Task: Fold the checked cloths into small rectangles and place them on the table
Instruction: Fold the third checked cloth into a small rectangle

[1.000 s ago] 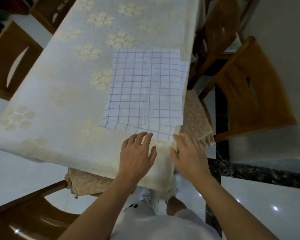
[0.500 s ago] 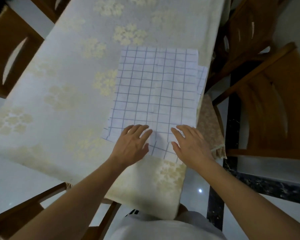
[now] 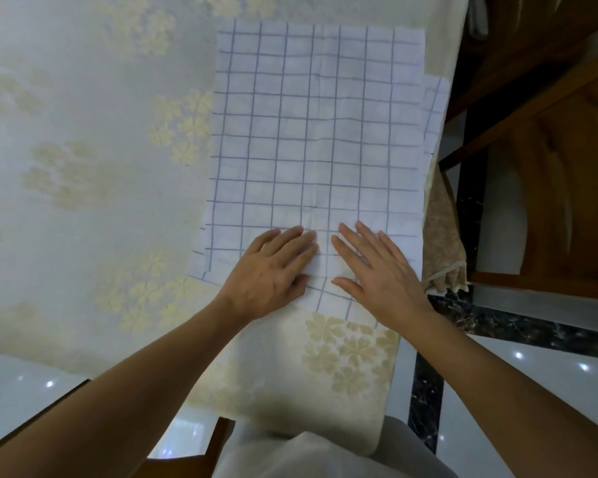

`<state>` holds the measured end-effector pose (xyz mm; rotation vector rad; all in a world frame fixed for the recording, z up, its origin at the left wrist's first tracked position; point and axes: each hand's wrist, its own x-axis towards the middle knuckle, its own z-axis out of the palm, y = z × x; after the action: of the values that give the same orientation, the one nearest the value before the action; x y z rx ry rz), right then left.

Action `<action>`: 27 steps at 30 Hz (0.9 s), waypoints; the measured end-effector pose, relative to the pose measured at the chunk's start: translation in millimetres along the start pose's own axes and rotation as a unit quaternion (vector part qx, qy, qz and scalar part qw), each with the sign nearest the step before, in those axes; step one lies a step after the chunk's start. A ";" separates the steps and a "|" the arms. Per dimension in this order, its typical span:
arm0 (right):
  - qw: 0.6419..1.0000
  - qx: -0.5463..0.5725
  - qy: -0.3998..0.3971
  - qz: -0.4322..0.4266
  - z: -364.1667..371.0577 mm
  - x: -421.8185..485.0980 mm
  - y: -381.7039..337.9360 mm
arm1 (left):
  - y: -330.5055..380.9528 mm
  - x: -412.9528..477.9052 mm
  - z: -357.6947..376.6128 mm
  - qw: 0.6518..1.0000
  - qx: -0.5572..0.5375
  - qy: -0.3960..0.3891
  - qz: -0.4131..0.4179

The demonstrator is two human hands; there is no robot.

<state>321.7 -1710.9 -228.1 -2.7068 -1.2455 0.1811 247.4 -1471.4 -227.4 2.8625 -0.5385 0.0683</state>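
Note:
A white cloth with a blue check (image 3: 318, 132) lies flat on the table (image 3: 83, 132), near its right edge. A second checked layer peeks out from under it along the right side (image 3: 434, 108) and at the near left corner. My left hand (image 3: 273, 274) lies palm down on the cloth's near edge, fingers straight. Beside it, my right hand (image 3: 373, 270) presses flat on the same near edge. Neither hand grips anything.
The table wears a pale tablecloth with yellow flower prints. Wooden chairs (image 3: 549, 167) stand close on the right, and another chair's frame (image 3: 194, 453) shows below me. A beige patterned underlay (image 3: 442, 236) hangs off the table's right side. Glossy floor lies below.
Both hands slid forward from the table's near edge onto the cloth's near edge. The view moved closer over the cloth.

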 end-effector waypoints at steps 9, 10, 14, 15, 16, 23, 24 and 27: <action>1.000 0.003 0.004 0.016 2.3 0.8 -8.7 | 0.8 5.6 -3.7 1.000 -0.015 0.013 -0.022; 1.000 0.002 0.009 0.017 1.9 0.7 -8.8 | 0.0 5.7 -4.0 1.000 -0.015 0.014 -0.020; 1.000 0.002 0.028 0.011 -1.9 -5.5 -2.8 | -7.5 -1.1 -7.2 1.000 -0.022 0.005 -0.002; 0.999 0.008 0.029 0.011 -3.3 -7.6 -0.5 | -10.9 -5.6 -8.3 1.000 -0.025 0.004 -0.004; 0.999 0.015 0.028 0.012 -4.8 -9.9 1.2 | -15.0 -11.3 -9.7 1.000 -0.028 0.002 -0.009; 0.999 0.044 0.009 0.005 -16.3 -38.2 -6.7 | -21.8 -44.6 -19.8 0.998 -0.056 -0.020 -0.022; 0.999 0.047 0.001 0.008 -19.3 -43.7 -8.5 | -18.5 -49.6 -21.9 0.998 -0.058 -0.022 -0.022; 0.999 0.049 -0.012 0.002 -23.9 -64.2 -6.3 | -4.3 -70.8 -27.1 0.998 -0.056 -0.025 -0.032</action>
<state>279.6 -1757.9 -200.6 -2.6310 -1.2061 0.2689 182.9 -1436.3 -208.2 2.7754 -0.4455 -0.0417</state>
